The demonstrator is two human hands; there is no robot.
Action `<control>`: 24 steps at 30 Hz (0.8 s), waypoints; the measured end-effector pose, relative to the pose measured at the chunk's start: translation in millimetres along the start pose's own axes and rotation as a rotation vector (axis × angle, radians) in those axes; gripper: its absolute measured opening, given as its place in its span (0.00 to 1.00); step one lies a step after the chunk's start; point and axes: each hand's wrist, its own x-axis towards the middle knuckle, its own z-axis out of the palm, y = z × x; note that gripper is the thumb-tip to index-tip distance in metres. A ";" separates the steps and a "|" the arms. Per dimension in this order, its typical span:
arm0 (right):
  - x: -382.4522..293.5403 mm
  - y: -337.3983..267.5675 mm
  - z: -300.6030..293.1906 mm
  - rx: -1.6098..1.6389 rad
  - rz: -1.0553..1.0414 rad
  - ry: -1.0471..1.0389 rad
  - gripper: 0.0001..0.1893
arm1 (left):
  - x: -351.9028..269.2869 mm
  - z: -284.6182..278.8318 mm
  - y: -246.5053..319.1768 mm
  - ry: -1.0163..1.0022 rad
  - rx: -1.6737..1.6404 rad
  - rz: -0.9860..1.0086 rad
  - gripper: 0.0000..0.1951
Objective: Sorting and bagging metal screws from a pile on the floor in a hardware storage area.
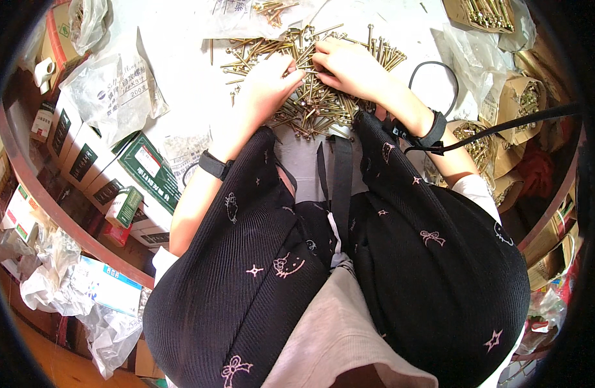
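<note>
A loose heap of brass-coloured self-drilling screws (321,104) lies on the white surface beyond my knees. Over its left side, my left hand (273,80) has thumb and fingers pinched on a thin screw (311,72). The screw's other end meets the fingertips of my right hand (348,65), which is curled over the heap's upper middle. The screw's ends are hidden by my fingers. More screws stick out past my right hand, several lined up roughly side by side.
Clear plastic bags (113,87) with printing and green-and-white cartons (149,167) stand at left. On the right are opened paper packs of screws (523,104) and a crumpled plastic bag (474,63). A black cable (516,123) runs from my right wristband.
</note>
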 end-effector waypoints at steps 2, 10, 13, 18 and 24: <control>0.4 0.3 -4.3 0.059 0.037 -0.031 0.12 | -0.3 -4.3 3.6 0.059 0.004 0.006 0.09; 1.5 7.7 -36.3 0.272 0.143 0.052 0.10 | 26.9 -43.8 15.4 0.545 -0.182 -0.251 0.07; 1.0 8.4 -40.7 0.279 0.156 0.053 0.09 | 40.3 -55.5 3.0 0.600 -0.157 -0.259 0.09; 8.7 -0.1 -54.6 0.339 0.161 0.146 0.09 | 31.8 -59.1 0.4 0.559 -0.145 -0.380 0.11; 31.5 2.0 -58.3 0.579 0.158 0.479 0.11 | 15.5 -47.3 5.4 0.461 -0.200 -0.469 0.09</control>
